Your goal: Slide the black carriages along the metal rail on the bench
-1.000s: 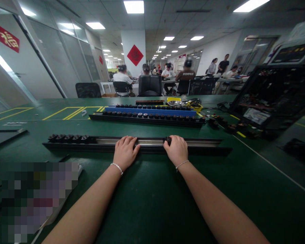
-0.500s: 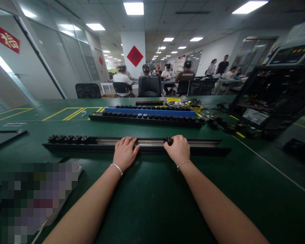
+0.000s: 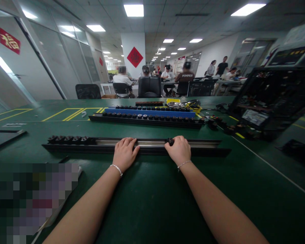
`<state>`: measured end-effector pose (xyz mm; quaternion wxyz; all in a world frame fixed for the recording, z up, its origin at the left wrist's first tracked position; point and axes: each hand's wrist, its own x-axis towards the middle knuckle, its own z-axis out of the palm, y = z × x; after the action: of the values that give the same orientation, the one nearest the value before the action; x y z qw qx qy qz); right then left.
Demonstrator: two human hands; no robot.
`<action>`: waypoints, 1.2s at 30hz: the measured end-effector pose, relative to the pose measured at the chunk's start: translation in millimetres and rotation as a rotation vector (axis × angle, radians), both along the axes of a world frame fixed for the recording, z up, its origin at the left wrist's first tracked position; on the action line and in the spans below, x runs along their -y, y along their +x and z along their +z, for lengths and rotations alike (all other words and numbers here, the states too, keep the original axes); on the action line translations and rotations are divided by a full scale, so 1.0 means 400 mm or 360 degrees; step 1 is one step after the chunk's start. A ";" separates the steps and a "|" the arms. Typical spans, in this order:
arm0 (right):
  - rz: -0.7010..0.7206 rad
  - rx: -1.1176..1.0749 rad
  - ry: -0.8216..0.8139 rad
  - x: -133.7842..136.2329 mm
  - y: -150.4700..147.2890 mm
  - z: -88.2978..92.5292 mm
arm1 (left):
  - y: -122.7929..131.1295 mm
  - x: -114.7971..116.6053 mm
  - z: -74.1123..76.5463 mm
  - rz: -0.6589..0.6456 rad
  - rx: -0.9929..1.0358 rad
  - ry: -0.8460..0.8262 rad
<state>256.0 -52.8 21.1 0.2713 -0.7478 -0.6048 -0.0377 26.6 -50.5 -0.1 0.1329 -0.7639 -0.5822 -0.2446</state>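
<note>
A long black channel rail with a pale metal strip inside lies crosswise on the green table. Several small black knobby parts sit in a row at its left end. My left hand grips the rail's near wall around its middle, thumb on the near side and fingers over the top. Farther right, my right hand is closed round a single black knobby part in the channel. The hand hides most of that part and some of the rail behind it.
Behind lie another black rail and a blue rail, both carrying black parts. A yellow tray and a metal bowl stand beyond. A dark open-sided case stands at right; a blurred-out flat item lies at left front.
My right hand and the black part in it have shifted very slightly right along the rail. My left hand has stayed in place.
</note>
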 end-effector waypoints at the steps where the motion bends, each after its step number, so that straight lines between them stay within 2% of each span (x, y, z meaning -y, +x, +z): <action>1: 0.0001 -0.0002 -0.0002 0.000 0.000 0.001 | 0.000 0.000 0.000 -0.0002 0.0004 -0.0002; 36: -0.0033 0.0007 -0.0108 0.003 0.025 0.022 | -0.001 -0.002 -0.002 -0.0004 0.0015 -0.0012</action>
<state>265.9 -54.2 30.0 0.2441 -0.7628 -0.5984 -0.0215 26.3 -49.6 -0.8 0.1271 -0.7638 -0.5829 -0.2464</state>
